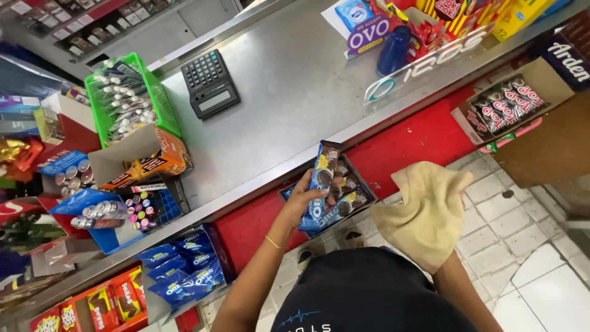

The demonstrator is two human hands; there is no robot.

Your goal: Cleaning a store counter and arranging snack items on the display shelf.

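A: What has the left hand got?

B: A blue cookie packet, long and narrow, held upright just in front of the red face of the steel surface. The fingers wrap its lower half, thumb on the near side, pinching the packet between them. Just behind it sits an open display box holding at least 2 more packets of the same kind.

A: And the right hand?

B: I can't see it. A tan cloth covers it completely, so I cannot tell whether those fingers are spread or closed; they seem bunched under the fabric, above the tiled floor.

A: How would that packet handle?

B: Light, I'd judge, with a slick plastic wrapper that could slide in a loose grip. The biscuits inside are brittle, so squeezing hard or bending the middle would likely crack them. Taking it across the narrow width near the middle, as now, looks soundest; the crimped ends are thin and give little hold.

A: Anything else close by?

B: A black calculator and a green basket on the surface, well apart from the hand, and more blue packets on a lower shelf to the left
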